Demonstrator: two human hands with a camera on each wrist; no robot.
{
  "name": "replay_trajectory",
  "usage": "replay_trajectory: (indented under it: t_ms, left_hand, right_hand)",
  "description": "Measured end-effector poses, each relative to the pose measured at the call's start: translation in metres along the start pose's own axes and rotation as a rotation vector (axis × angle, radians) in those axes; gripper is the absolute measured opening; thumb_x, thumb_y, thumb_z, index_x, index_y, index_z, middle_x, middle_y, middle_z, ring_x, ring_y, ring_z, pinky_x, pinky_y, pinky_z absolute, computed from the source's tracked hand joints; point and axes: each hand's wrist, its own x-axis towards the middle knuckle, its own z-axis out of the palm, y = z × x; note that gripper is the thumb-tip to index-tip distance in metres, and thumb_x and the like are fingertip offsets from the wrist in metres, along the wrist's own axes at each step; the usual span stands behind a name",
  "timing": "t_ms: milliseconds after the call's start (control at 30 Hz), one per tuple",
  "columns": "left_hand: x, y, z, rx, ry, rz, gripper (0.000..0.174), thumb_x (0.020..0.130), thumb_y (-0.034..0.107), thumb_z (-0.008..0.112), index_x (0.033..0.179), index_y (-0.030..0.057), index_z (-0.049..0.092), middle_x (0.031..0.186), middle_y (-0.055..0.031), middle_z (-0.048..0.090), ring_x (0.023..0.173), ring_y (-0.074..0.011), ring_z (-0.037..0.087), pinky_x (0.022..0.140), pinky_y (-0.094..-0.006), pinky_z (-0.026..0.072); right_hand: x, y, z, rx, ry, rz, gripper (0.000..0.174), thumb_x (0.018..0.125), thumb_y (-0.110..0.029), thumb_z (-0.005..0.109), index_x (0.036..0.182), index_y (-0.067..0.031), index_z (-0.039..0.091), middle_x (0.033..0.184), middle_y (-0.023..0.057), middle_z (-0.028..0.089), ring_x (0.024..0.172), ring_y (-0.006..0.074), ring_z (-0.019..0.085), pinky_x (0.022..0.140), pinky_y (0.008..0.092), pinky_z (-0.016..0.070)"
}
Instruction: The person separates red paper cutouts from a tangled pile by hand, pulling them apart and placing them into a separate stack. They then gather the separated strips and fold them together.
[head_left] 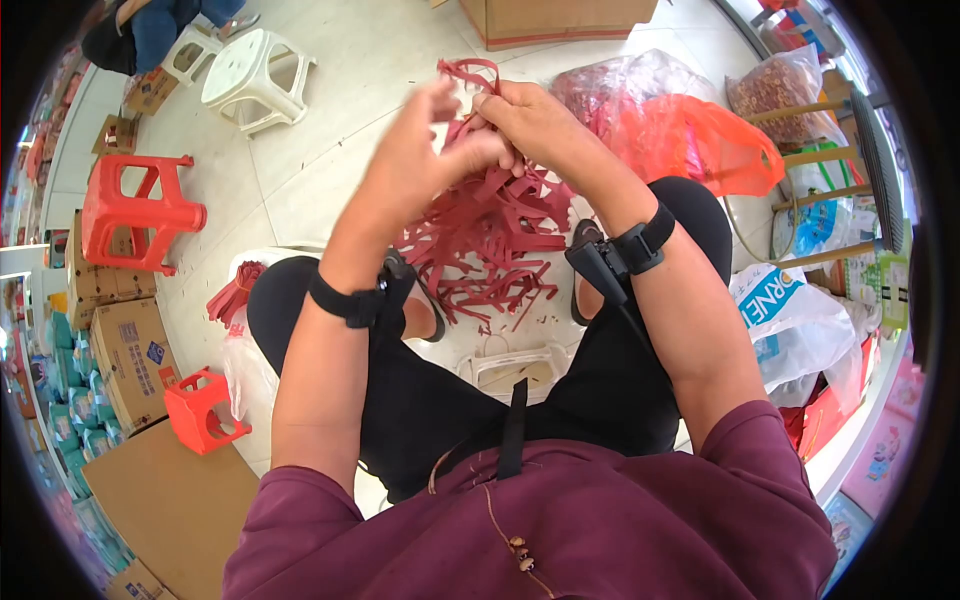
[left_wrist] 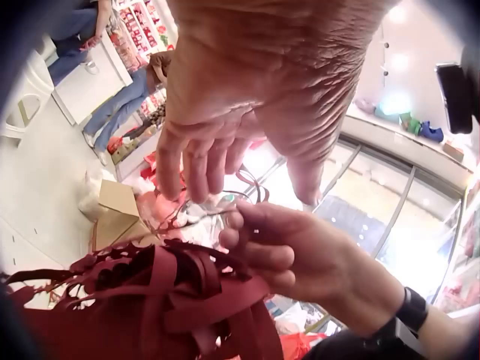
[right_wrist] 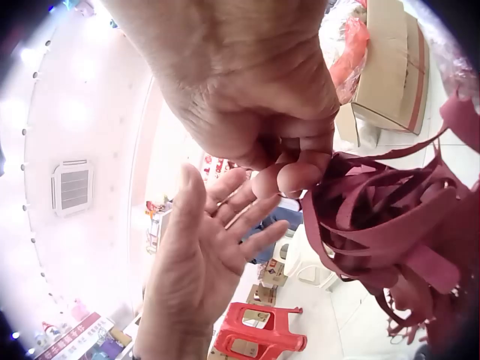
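Dark red strips (head_left: 490, 225) hang in a tangled bundle below the hands, above the floor between the knees. The right hand (head_left: 530, 115) pinches strips between thumb and curled fingers; a loop of strip rises above it. Beside it the left hand (head_left: 415, 160) is raised with fingers apart, slightly blurred. In the left wrist view the left hand (left_wrist: 247, 112) has its fingers spread over the right hand (left_wrist: 300, 259), which grips a thin strip end. The right wrist view has the left palm (right_wrist: 202, 255) turned up, holding nothing, close to the right fingertips, with the bundle (right_wrist: 390, 225) alongside.
A red stool (head_left: 140, 215), a white stool (head_left: 258, 80) and a small red stool (head_left: 203, 410) stand at left near cardboard boxes (head_left: 135, 360). Plastic bags (head_left: 720, 150) and a rack with wooden bars (head_left: 820, 155) are at right. Another person (head_left: 150, 35) is at the upper left.
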Motion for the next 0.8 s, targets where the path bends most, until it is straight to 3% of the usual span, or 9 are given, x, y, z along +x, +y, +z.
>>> replay_trajectory:
  t_ms: [67, 167, 300, 400, 500, 600, 700, 733, 800]
  left_hand:
    - [-0.013, 0.009, 0.017, -0.015, -0.151, 0.099, 0.082, 0.078, 0.027, 0.083, 0.14, -0.0082, 0.041, 0.114, -0.0192, 0.063, 0.108, -0.0266, 0.062, 0.091, -0.0382, 0.05]
    - [-0.021, -0.002, 0.04, 0.329, -0.121, -0.085, 0.084, 0.076, 0.018, 0.084, 0.145, 0.0004, 0.039, 0.125, -0.0221, 0.06, 0.117, -0.037, 0.058, 0.094, -0.0421, 0.0491]
    - [-0.023, -0.01, 0.047, 0.531, 0.216, 0.304, 0.08, 0.076, 0.015, 0.081, 0.142, -0.0001, 0.039, 0.11, -0.0209, 0.061, 0.099, -0.0384, 0.063, 0.083, -0.0444, 0.0513]
    - [-0.021, -0.012, 0.055, 0.477, 0.25, 0.287, 0.065, 0.079, 0.015, 0.077, 0.135, 0.0007, 0.045, 0.107, -0.0202, 0.062, 0.094, -0.0371, 0.065, 0.081, -0.0435, 0.0517]
    - [-0.02, -0.008, 0.06, 0.393, 0.039, -0.075, 0.048, 0.082, 0.012, 0.071, 0.125, 0.0027, 0.051, 0.105, -0.019, 0.063, 0.091, -0.0361, 0.065, 0.081, -0.043, 0.0523]
    - [-0.017, -0.017, 0.059, 0.363, 0.009, -0.102, 0.036, 0.085, 0.011, 0.066, 0.118, 0.0033, 0.055, 0.101, -0.0145, 0.064, 0.088, -0.0284, 0.066, 0.081, -0.0379, 0.053]
    - [-0.016, -0.03, 0.049, 0.048, -0.031, -0.121, 0.029, 0.087, 0.013, 0.064, 0.113, 0.0033, 0.055, 0.097, -0.0078, 0.063, 0.088, -0.018, 0.064, 0.08, -0.0318, 0.0518]
    - [-0.016, -0.029, 0.044, -0.117, -0.075, -0.159, 0.023, 0.09, 0.015, 0.06, 0.11, 0.0053, 0.055, 0.097, -0.0016, 0.06, 0.088, -0.0094, 0.058, 0.079, -0.0257, 0.0491]
    - [-0.016, -0.017, 0.027, -0.405, -0.112, -0.266, 0.02, 0.091, 0.013, 0.06, 0.109, 0.0057, 0.055, 0.098, -0.001, 0.06, 0.09, -0.009, 0.056, 0.083, -0.0256, 0.0473]
  right_hand:
    - [-0.002, -0.001, 0.0, 0.007, 0.033, -0.02, 0.03, 0.101, -0.025, 0.048, 0.091, 0.0006, 0.06, 0.07, 0.0049, 0.061, 0.047, 0.0118, 0.054, 0.043, 0.0266, 0.045]
    - [0.005, 0.009, 0.001, 0.054, 0.052, -0.027, 0.027, 0.1, -0.023, 0.049, 0.094, 0.0011, 0.059, 0.074, 0.0062, 0.062, 0.047, 0.0117, 0.054, 0.042, 0.0269, 0.0438]
    - [0.008, 0.011, -0.005, 0.114, 0.107, -0.032, 0.025, 0.099, -0.021, 0.049, 0.094, 0.0024, 0.058, 0.077, 0.0072, 0.062, 0.051, 0.0115, 0.055, 0.044, 0.027, 0.0438]
    - [0.011, 0.014, -0.008, 0.198, 0.111, -0.03, 0.026, 0.098, -0.021, 0.049, 0.094, 0.003, 0.058, 0.077, 0.0074, 0.061, 0.052, 0.0114, 0.054, 0.044, 0.0272, 0.0434]
    - [0.014, 0.018, -0.004, 0.211, 0.096, -0.019, 0.026, 0.098, -0.021, 0.049, 0.093, 0.0031, 0.058, 0.077, 0.0073, 0.061, 0.051, 0.0114, 0.052, 0.044, 0.0275, 0.0428]
    - [0.016, 0.018, -0.007, 0.205, 0.126, -0.004, 0.025, 0.097, -0.022, 0.05, 0.093, 0.0017, 0.059, 0.076, 0.0062, 0.06, 0.05, 0.0111, 0.051, 0.043, 0.0273, 0.0406]
    - [0.016, 0.019, -0.028, 0.093, 0.156, 0.063, 0.024, 0.096, -0.02, 0.047, 0.095, -0.0002, 0.06, 0.072, 0.0064, 0.061, 0.051, 0.0139, 0.053, 0.047, 0.0298, 0.0427]
    - [0.017, 0.019, -0.033, 0.037, 0.156, 0.092, 0.024, 0.096, -0.019, 0.046, 0.095, -0.0009, 0.061, 0.071, 0.0067, 0.061, 0.051, 0.0153, 0.054, 0.048, 0.031, 0.0443]
    - [0.018, 0.024, -0.032, -0.066, 0.195, 0.054, 0.025, 0.097, -0.022, 0.047, 0.096, -0.0019, 0.061, 0.071, 0.0069, 0.062, 0.054, 0.0161, 0.056, 0.051, 0.0316, 0.0448]
